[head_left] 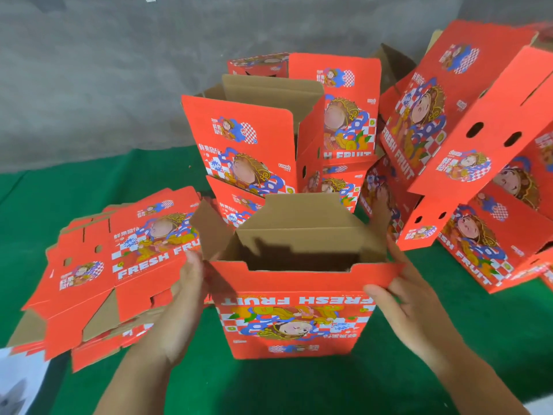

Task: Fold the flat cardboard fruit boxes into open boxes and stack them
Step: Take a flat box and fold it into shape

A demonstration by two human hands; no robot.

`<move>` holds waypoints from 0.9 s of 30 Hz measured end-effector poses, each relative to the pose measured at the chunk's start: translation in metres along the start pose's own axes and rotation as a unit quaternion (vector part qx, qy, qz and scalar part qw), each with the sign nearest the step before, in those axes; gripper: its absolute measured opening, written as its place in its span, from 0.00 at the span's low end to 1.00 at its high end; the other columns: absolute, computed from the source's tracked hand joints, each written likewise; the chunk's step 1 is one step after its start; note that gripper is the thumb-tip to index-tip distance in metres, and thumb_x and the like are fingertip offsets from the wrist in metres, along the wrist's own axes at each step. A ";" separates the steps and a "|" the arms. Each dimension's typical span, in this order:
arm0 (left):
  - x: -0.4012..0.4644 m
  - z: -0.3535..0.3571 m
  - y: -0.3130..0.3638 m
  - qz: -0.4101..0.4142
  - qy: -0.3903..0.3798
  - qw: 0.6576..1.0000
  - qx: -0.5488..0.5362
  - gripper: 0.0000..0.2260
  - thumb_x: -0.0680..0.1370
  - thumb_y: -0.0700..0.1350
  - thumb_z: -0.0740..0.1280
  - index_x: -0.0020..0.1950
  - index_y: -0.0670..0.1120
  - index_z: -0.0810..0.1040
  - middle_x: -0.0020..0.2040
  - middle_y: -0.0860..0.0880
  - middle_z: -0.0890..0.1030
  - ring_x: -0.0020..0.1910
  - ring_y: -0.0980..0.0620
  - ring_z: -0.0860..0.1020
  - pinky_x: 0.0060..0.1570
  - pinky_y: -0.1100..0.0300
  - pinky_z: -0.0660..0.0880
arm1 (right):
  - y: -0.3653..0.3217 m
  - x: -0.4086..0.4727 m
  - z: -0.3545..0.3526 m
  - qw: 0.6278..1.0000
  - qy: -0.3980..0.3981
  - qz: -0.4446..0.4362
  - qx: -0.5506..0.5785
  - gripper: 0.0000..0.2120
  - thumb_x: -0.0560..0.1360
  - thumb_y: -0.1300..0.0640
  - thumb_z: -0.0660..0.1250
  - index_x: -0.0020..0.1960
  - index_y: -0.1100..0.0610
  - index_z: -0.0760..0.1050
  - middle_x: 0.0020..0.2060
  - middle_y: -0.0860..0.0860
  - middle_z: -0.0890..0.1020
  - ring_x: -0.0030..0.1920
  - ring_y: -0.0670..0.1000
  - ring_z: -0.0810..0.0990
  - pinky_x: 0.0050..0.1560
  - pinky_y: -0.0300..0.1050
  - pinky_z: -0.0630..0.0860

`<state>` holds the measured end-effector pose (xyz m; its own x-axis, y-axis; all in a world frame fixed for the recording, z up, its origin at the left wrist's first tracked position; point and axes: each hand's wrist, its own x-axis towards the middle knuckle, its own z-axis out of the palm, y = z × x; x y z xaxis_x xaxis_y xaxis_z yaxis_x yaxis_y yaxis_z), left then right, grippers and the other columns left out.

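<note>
The box (294, 313) stands on the green mat (269, 384), top open; its shadowed inside hides the bottom, and nothing shows in it. The left hand (182, 298) lies flat against its left side, fingertips hidden behind the flap. The right hand (410, 301) pinches the near flap's right corner. Flat boxes (119, 265) lie left, folded boxes (449, 145) behind.

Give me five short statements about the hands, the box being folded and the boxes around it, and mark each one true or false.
1. Both hands, left hand and right hand, are on the open box. True.
2. That box's top is closed. False: it is open, brown inside showing.
3. The flat boxes lie to the person's left. True.
4. The floor covering is blue. False: it is green.
5. The folded boxes beyond are plain brown outside. False: red and printed.
</note>
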<state>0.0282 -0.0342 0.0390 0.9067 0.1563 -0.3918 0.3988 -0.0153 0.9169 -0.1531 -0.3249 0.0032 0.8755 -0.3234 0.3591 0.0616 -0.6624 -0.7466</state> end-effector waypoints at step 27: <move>-0.001 0.007 -0.025 0.448 0.070 0.814 0.363 0.21 0.75 0.34 0.68 0.63 0.55 0.71 0.52 0.53 0.80 0.49 0.44 0.72 0.47 0.53 0.59 | -0.007 0.027 0.027 0.990 0.065 0.112 0.059 0.56 0.74 0.62 0.75 0.80 0.32 0.38 0.70 0.45 0.60 0.73 0.48 0.63 0.74 0.52 0.65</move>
<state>0.0180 -0.0409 0.0159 0.8738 -0.1285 0.4691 -0.3922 -0.7565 0.5233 -0.1169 -0.3105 0.0028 0.8043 -0.5432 0.2410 -0.0652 -0.4837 -0.8728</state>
